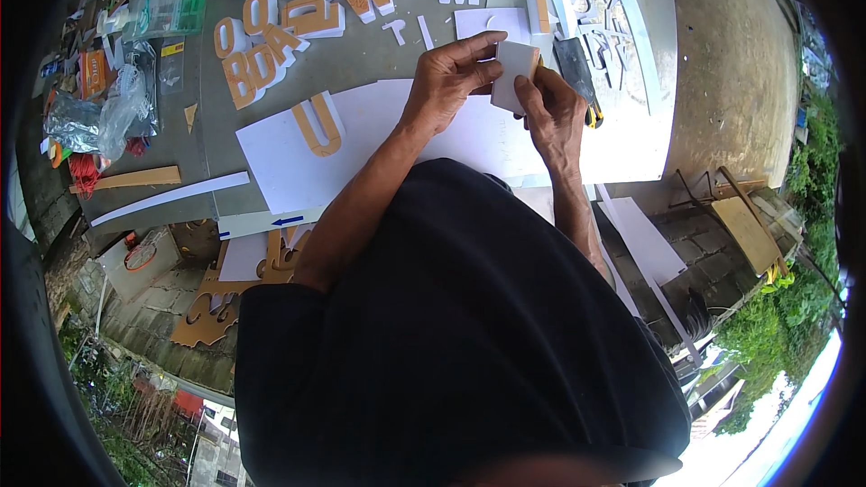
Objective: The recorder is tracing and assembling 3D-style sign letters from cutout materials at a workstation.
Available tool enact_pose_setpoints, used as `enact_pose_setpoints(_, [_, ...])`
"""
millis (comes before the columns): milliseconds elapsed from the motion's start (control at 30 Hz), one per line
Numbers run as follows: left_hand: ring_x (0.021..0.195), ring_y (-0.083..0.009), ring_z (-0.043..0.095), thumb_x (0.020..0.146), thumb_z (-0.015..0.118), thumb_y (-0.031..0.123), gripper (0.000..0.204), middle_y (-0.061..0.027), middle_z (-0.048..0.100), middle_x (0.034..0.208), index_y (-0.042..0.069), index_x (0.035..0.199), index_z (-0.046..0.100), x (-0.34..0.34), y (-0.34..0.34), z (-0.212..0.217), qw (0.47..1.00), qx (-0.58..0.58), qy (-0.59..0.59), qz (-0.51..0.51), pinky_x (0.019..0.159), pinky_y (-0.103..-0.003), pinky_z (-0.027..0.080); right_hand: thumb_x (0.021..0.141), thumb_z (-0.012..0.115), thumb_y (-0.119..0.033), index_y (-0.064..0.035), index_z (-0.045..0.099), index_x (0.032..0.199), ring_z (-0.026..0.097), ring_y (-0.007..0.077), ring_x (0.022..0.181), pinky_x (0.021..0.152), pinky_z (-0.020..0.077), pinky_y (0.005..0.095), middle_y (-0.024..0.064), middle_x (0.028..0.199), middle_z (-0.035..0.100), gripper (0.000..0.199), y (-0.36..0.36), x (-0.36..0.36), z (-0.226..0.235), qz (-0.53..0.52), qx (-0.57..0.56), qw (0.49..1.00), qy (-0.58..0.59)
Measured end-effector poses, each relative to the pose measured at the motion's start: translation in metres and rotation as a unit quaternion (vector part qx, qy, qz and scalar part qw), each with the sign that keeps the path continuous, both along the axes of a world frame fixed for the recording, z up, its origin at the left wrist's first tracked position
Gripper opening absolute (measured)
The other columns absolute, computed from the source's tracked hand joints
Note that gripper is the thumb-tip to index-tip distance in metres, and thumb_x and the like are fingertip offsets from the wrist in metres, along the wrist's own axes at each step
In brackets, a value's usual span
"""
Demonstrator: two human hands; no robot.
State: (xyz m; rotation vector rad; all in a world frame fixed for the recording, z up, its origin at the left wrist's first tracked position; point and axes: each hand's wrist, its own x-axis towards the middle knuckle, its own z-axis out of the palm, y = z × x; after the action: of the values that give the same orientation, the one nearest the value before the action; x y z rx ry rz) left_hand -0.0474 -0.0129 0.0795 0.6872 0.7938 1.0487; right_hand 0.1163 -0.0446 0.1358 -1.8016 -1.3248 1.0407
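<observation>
Over the table, both hands hold a small white block (516, 75) with a tan edge on its right side. My left hand (454, 81) pinches its left edge between thumb and fingers. My right hand (552, 106) grips the lower right side, the thumb on the white face; its other fingers are partly hidden behind the block. Just right of this hand lies a black and yellow tool (577, 72), perhaps a cutter. Beneath my arms is a white sheet (374, 140), with a single cut-out letter (317, 124), tan on top and white-sided, on its left part.
Several tan-faced cut-out letters (257, 59) stand at the far left and centre. White offcuts (606, 22) lie far right beside a long curved white strip (639, 45). A green clear box (167, 15), plastic bags (122, 113) and red string (84, 173) crowd the left edge.
</observation>
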Motion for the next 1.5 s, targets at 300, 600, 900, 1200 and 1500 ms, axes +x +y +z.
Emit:
enact_pose_setpoints(300, [0.102,-0.0211,0.07,0.089,0.074,0.004,0.041,-0.014,0.07,0.117,0.005,0.129,0.066,-0.003,0.0,0.003,1.0,0.008,0.017,-0.018,0.086,-0.04,0.065,0.091,0.069,-0.032,0.0086,0.07,0.11,0.064,0.014,0.06,0.054,0.0501,0.0285,0.0122,0.071,0.068,0.045,-0.004,0.008,-0.001,0.015,-0.036,0.997,0.074])
enact_pose_setpoints(600, [0.102,-0.0219,0.07,0.089,0.073,0.002,0.039,-0.0148,0.071,0.116,0.004,0.128,0.067,-0.001,-0.003,-0.004,0.999,0.002,0.038,-0.017,0.085,-0.041,0.065,0.094,0.066,-0.032,0.0085,0.069,0.11,0.065,0.0133,0.058,0.049,0.049,0.0269,0.0126,0.072,0.068,0.043,-0.006,0.006,-0.001,0.015,-0.051,0.993,0.106])
enact_pose_setpoints(900, [0.104,-0.0227,0.07,0.089,0.073,0.002,0.04,-0.0165,0.07,0.119,0.003,0.128,0.066,-0.003,-0.004,-0.007,0.999,-0.011,0.034,-0.017,0.086,-0.04,0.064,0.094,0.067,-0.03,0.008,0.068,0.11,0.066,0.0137,0.059,0.049,0.0496,0.0262,0.0121,0.072,0.068,0.041,-0.007,0.005,-0.008,0.017,-0.055,0.993,0.106])
enact_pose_setpoints(1200, [0.103,-0.0245,0.071,0.095,0.064,-0.002,0.033,-0.0177,0.071,0.118,0.0,0.127,0.065,-0.016,0.005,-0.038,0.995,-0.044,0.081,0.031,0.088,-0.039,0.064,0.087,0.068,-0.018,0.0074,0.066,0.084,0.064,0.028,0.056,0.06,0.0551,0.0396,0.0178,0.067,0.062,0.026,-0.007,0.01,-0.03,0.08,0.09,0.974,-0.191])
enact_pose_setpoints(1500, [0.074,-0.0084,0.055,0.098,0.055,0.009,0.033,-0.0022,0.062,0.092,0.007,0.13,0.065,0.002,0.002,-0.066,0.977,-0.076,0.177,-0.092,0.065,-0.024,0.047,0.089,0.068,-0.018,0.0073,0.068,0.1,0.066,0.0337,0.061,0.06,0.056,0.0423,0.0235,0.076,0.064,0.027,-0.022,0.025,-0.111,0.093,0.063,0.972,-0.209])
